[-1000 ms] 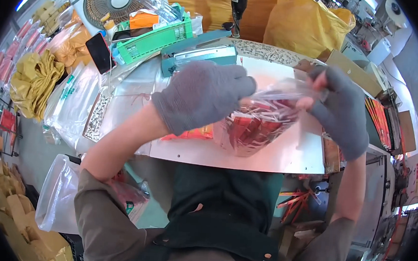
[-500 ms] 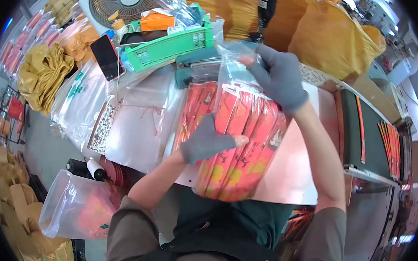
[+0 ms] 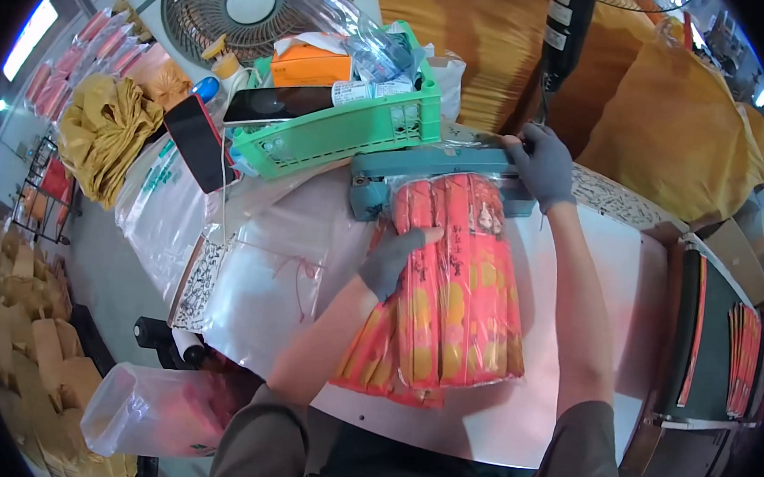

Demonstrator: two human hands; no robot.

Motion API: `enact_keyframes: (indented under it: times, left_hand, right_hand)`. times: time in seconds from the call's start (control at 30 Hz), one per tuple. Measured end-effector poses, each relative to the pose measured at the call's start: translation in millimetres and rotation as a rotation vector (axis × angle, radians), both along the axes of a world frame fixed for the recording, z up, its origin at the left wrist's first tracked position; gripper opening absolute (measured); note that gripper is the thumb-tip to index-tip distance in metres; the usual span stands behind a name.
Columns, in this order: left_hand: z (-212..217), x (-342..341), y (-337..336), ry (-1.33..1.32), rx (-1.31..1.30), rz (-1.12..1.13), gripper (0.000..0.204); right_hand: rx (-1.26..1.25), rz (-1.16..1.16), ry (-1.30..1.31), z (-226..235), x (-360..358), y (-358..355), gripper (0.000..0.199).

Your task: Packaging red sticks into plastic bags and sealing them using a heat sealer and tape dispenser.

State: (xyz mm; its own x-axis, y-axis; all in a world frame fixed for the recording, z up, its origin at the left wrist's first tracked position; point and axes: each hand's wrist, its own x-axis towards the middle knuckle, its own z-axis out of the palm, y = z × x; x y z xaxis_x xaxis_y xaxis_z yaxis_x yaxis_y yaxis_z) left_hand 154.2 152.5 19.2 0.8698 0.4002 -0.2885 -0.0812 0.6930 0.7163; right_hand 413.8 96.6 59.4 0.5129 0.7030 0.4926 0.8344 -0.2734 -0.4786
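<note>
Your white table takes up most of the view, with yellow sacks piled behind it and a fan at the back left. On the table a clear bag of red-and-yellow packets lies lengthwise, its top end under the bar of the teal heat sealer. Loose clear bags lie just left of it. A green basket sits behind the sealer, holding an orange box and a plastic bottle (lying on its side). A phone leans by the basket's left end. Your right hand, grey glove, grips down on the sealer's right end, fingers closed over it. Your left hand, also gloved, rests flat on the bag's upper left edge, pressing not grasping
</note>
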Motion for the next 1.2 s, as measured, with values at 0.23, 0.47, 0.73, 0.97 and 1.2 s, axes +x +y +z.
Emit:
enact_keyframes:
  times: [0.23,0.47,0.73,0.97,1.2]
  left_hand:
    - [2,0,3,-0.001,0.016,0.008,0.049]
    - [-15,7,-8,-0.123,0.021,0.071,0.056]
    - [13,-66,-3,0.671,1.266,0.086,0.076]
    - [-8,-124,-31,0.431,1.11,0.16,0.073]
    - [2,-233,-74,0.222,0.34,0.146,0.052]
  right_hand:
    - [0.094,0.018,-0.067,-11,-6,4,0.028]
    - [-0.12,-0.009,-0.119,-9,0,-5,0.026]
    - [-0.339,0.121,0.539,-53,-86,-93,0.093]
    - [0.094,0.61,1.31,-92,-204,-141,0.065]
    - [0.015,0.454,1.684,-121,-320,-171,0.07]
